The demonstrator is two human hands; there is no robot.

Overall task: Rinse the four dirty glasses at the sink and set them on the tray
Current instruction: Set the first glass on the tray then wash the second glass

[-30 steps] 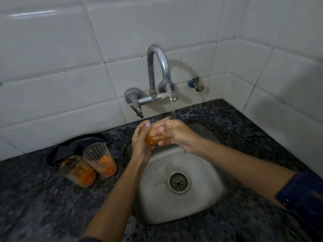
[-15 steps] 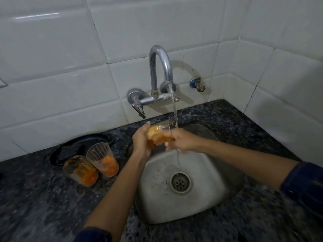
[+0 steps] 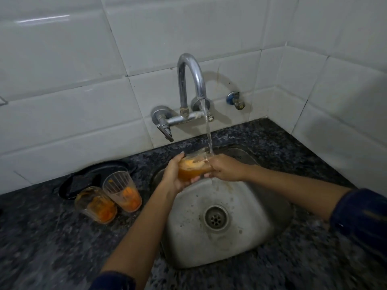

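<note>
Over the steel sink (image 3: 247,245) I hold a clear glass (image 3: 193,167) tilted on its side, orange liquid and foam inside it. My left hand (image 3: 174,176) cups its base from the left. My right hand (image 3: 225,168) grips its rim end. Water runs from the chrome tap (image 3: 191,80) onto the rim of the glass and my right fingers, then falls into the basin. Two more dirty glasses stand on the counter left of the sink: one upright (image 3: 122,190), one nearer and leaning (image 3: 95,204), both with orange residue. A black tray (image 3: 83,181) lies behind them.
White tiled walls meet in a corner at the right. A small blue-handled valve (image 3: 235,100) sticks out of the wall right of the tap. The tap lever (image 3: 164,127) points down left. Dark speckled granite counter (image 3: 41,248) surrounds the sink; the drain (image 3: 216,217) sits mid-basin.
The water stream has grown stronger. The glass now holds more orange water and foam. Both hands have stayed at the glass under the tap.
</note>
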